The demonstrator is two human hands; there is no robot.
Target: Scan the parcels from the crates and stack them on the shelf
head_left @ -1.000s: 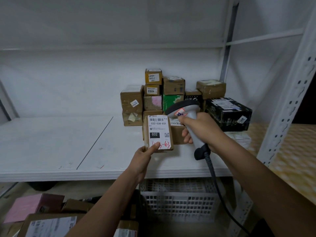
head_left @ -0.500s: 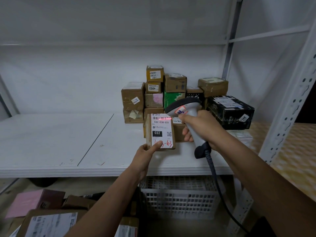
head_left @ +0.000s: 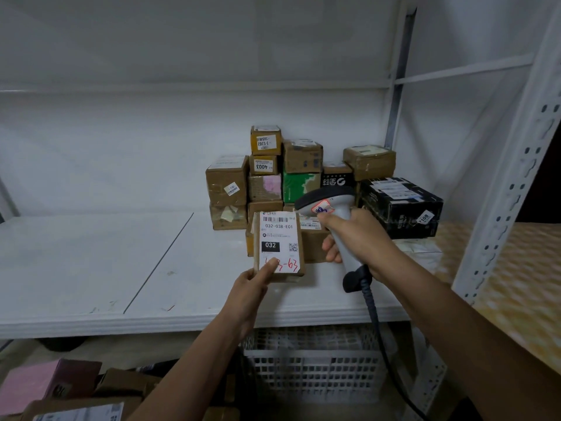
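Parcel: a small brown box with a white label (head_left: 278,245), held up over the front of the white shelf (head_left: 91,268), long side up and down.
Left hand: the left hand (head_left: 253,284) pinches the parcel's bottom corner, thumb on the label.
Right hand: the right hand (head_left: 358,238) is wrapped round the grey barcode scanner (head_left: 329,208).
Which way: the scanner's nose sits just right of the parcel's top, near the barcode.
Next spot: the parcel stack (head_left: 291,177) is right behind, so the left hand is likely to carry it there.
Below: a white crate (head_left: 315,372).
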